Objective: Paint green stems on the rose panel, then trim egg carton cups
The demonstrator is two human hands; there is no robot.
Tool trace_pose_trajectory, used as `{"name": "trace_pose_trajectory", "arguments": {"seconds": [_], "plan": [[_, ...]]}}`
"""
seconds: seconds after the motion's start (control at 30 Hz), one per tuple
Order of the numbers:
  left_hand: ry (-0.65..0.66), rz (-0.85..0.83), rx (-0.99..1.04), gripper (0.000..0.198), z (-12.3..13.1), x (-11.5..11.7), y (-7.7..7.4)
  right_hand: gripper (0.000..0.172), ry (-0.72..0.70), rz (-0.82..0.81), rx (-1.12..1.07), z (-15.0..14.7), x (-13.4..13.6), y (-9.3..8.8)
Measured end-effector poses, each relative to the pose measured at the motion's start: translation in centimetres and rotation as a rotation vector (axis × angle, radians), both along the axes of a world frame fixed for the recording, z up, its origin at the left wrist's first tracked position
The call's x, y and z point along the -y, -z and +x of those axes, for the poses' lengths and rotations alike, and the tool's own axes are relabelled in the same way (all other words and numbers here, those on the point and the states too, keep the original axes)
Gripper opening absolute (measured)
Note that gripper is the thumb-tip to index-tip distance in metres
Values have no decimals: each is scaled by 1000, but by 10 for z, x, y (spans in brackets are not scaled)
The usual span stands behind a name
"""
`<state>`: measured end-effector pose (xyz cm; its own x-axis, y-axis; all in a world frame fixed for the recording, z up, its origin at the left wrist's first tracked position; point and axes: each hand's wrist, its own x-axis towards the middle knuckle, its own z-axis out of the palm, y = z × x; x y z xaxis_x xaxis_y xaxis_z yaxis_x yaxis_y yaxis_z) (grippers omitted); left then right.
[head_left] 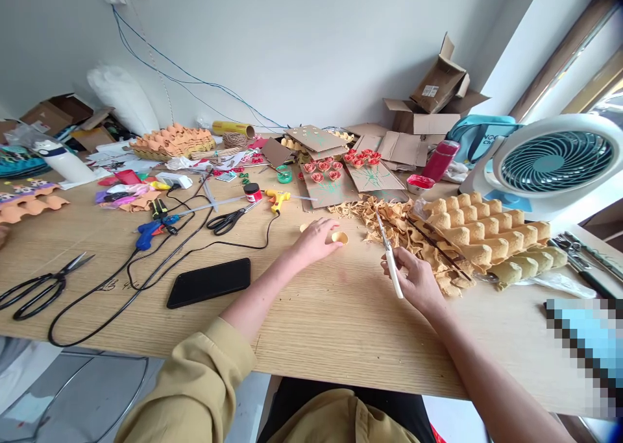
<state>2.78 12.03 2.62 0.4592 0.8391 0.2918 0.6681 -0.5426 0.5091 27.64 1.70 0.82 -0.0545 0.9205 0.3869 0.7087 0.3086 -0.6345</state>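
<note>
My right hand is closed around the white handles of a pair of scissors, whose blades point away from me towards a heap of tan egg-carton scraps. My left hand has its thumb and fingers on either side of a small egg-carton cup, low over the table. Another pale cup piece shows partly behind the left hand. Right of the scraps lie stacked egg cartons.
A black phone lies left of my left arm. Glue guns, one yellow and one blue, trail cords over the table. Black scissors lie nearby. Red paper-like flowers sit on cardboard. A fan stands at right.
</note>
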Motion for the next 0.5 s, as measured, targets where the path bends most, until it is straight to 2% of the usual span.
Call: {"name": "trace_pose_trajectory", "arguments": {"seconds": [0.07,0.13,0.33,0.5], "plan": [[-39,79,-126,47,12,5,5,28,-19,-27,3,-1,1,-2],[-91,89,-198,51,20,7,10,27,-27,-28,7,-1,2,-3],[-122,77,-192,30,27,6,22,28,-48,4,23,-2,4,-6],[-122,82,-162,26,31,11,26,27,-61,27,39,-2,4,-6]]}}
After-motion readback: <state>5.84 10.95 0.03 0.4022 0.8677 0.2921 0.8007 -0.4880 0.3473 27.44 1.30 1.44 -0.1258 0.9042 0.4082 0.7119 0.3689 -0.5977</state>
